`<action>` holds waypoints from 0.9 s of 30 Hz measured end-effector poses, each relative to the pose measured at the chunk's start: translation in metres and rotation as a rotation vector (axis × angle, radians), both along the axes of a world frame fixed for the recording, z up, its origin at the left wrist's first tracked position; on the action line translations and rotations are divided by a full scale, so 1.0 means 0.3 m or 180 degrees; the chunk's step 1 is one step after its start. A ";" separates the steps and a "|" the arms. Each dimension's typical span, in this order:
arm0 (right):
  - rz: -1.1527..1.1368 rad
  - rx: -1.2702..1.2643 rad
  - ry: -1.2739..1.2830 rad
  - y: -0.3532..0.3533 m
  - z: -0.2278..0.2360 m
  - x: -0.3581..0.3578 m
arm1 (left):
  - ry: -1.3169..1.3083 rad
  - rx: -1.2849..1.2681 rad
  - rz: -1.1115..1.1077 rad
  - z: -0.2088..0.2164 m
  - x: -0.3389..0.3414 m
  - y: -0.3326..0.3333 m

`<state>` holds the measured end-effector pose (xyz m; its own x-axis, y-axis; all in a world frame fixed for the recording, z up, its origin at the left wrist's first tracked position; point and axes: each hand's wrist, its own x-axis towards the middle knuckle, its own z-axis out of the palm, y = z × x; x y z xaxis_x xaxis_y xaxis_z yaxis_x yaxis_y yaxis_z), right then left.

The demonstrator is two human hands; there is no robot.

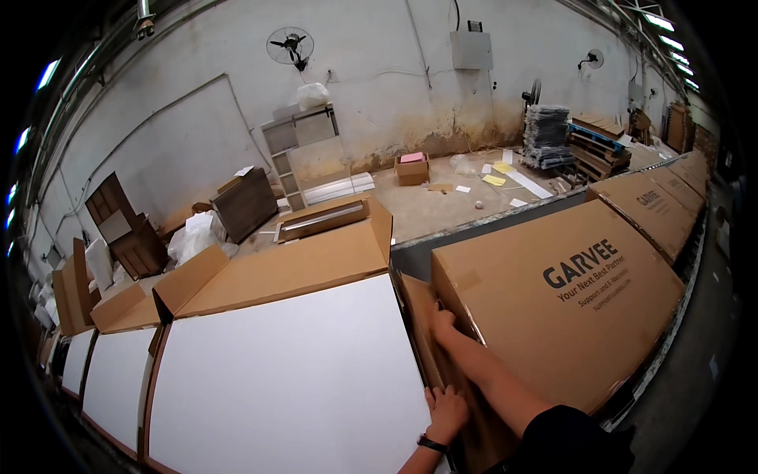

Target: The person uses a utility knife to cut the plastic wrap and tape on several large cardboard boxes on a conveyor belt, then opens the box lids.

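A large open carton (292, 278) lies in front of me, with a flat white panel (276, 379) filling its top. Its right side flap (422, 340) hangs down in the narrow gap beside a closed brown carton (553, 316). My left hand (448, 412), a dark band at its wrist, rests on the right edge of the open carton, fingers apart and touching the flap. Farther along the gap, my right hand (443, 320) is closed by the flap. A small dark tip shows at its fingers; what it belongs to is hidden.
More open cartons with white panels (118, 387) stand in line on the left; closed cartons (651, 201) continue to the right. Beyond lie dark boards (245, 204), a small box (412, 169), a wrapped stack (546, 137) and pallets (598, 150). A fan (290, 47) hangs on the wall.
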<state>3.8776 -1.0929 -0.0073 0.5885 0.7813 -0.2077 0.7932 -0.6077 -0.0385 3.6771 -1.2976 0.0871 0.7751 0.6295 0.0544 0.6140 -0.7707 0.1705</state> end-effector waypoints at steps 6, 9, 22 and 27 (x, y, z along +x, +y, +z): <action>0.0556 -0.0038 -0.0008 -0.387 0.020 -0.135 | -0.0052 -0.0166 -0.0006 -0.022 -0.010 -0.012; 0.0365 0.0076 0.0287 -0.640 0.060 -0.235 | 0.0688 -0.0303 -0.0302 0.102 -0.027 -0.033; 0.0727 0.2718 0.1536 -1.399 0.003 -0.665 | -0.1094 -0.0914 -0.1728 0.021 -0.002 -0.419; 0.0708 0.3789 0.1793 -1.456 -0.016 -0.736 | -0.0953 -0.0737 -0.1185 -0.044 0.032 -0.493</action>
<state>3.6569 -1.5298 -0.0120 0.4856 0.7225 0.4922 0.5713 0.1639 -0.8042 3.6867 -1.4455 0.0740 0.9203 0.3365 0.1998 0.2043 -0.8486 0.4879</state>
